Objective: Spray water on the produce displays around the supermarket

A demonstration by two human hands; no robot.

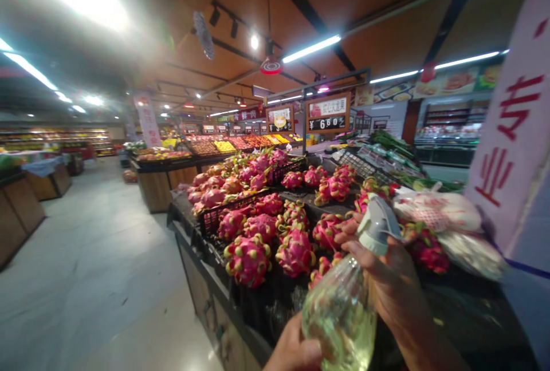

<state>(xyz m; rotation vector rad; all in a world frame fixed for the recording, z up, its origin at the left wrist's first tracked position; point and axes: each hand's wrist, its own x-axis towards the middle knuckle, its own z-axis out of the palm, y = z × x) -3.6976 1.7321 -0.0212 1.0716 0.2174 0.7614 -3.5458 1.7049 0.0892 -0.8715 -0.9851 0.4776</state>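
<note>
A clear spray bottle (341, 314) with a grey-white trigger head and pale yellowish-green liquid is tilted in front of me at the lower right. Around its neck, just below the trigger head, my right hand (393, 279) is closed. My left hand (295, 347) grips the lower body from the left side; some of its fingers are hidden behind the bottle. Beyond the bottle, pink dragon fruits (248, 260) with greenish scale tips lie on a black-covered display stand (275, 302). More dragon fruits fill a black plastic crate (210, 219) behind them.
White-wrapped produce (438, 208) lies at the right, beside a pillar (507, 113) with red lettering. A price sign (327, 113) stands over the display. To the left runs a grey floor aisle (98, 256), with other fruit stands (163, 179) farther back.
</note>
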